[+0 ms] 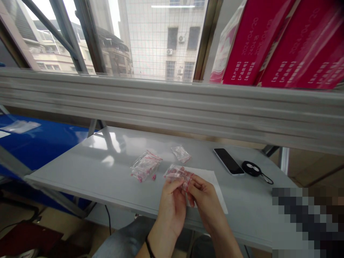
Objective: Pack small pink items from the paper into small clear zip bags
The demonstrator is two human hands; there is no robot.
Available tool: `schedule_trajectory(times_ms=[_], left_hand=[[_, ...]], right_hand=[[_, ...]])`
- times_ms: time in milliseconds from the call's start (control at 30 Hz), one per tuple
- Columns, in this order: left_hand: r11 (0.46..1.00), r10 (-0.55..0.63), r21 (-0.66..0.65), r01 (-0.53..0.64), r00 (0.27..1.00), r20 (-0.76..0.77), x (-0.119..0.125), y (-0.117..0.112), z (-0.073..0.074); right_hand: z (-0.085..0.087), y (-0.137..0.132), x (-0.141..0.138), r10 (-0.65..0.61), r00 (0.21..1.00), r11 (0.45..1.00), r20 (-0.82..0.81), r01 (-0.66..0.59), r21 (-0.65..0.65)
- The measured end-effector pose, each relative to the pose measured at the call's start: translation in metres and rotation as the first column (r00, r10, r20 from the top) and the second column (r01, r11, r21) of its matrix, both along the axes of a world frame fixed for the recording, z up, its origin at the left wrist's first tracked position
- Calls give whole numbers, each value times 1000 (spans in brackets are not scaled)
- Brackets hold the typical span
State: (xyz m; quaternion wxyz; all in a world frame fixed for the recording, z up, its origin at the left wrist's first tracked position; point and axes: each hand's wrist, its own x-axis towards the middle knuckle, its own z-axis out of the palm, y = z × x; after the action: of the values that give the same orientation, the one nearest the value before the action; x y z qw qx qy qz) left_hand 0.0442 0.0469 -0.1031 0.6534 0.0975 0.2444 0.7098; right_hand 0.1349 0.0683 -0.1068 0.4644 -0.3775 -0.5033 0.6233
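Observation:
Both my hands hold a small clear zip bag (174, 172) with a red seal line, above the near part of the grey table. My left hand (173, 195) is closed on the bag's lower side, thumb on top. My right hand (201, 191) pinches the bag by its red-lined end. Small reddish pieces seem to show through the plastic; their kind is unclear. To the left lies a pile of clear zip bags (146, 165) with red bits in them, and a small red piece (154, 177) beside it. Another clear bag (181, 153) lies farther back.
A white sheet of paper (219, 190) lies under and right of my hands. A phone (228, 161) and a round black case with a loop (252, 167) are on the right of the table (107, 182). A metal shelf beam (161, 104) crosses above, bearing red boxes (268, 46).

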Motion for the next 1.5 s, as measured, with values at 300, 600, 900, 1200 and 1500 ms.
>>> schedule_trajectory(times_ms=[300, 600, 900, 1200, 1500], left_hand=[[998, -35, -50, 37, 999, 26, -2, 1, -4], [988, 139, -90, -128, 981, 137, -10, 5, -4], [988, 133, -19, -152, 913, -385, -40, 6, 0], [994, 93, 7, -108, 826, -556, -44, 6, -2], [992, 118, 15, -129, 845, -521, -45, 6, -2]], right_hand=[[-1, -2, -1, 91, 995, 995, -43, -92, -33], [-5, 4, 7, -137, 986, 989, -94, 132, -60], [11, 1, 17, -274, 932, 945, -237, 216, -245], [11, -1, 13, -250, 937, 943, -245, 179, -280], [10, -1, 12, -235, 938, 945, -254, 160, -284]])
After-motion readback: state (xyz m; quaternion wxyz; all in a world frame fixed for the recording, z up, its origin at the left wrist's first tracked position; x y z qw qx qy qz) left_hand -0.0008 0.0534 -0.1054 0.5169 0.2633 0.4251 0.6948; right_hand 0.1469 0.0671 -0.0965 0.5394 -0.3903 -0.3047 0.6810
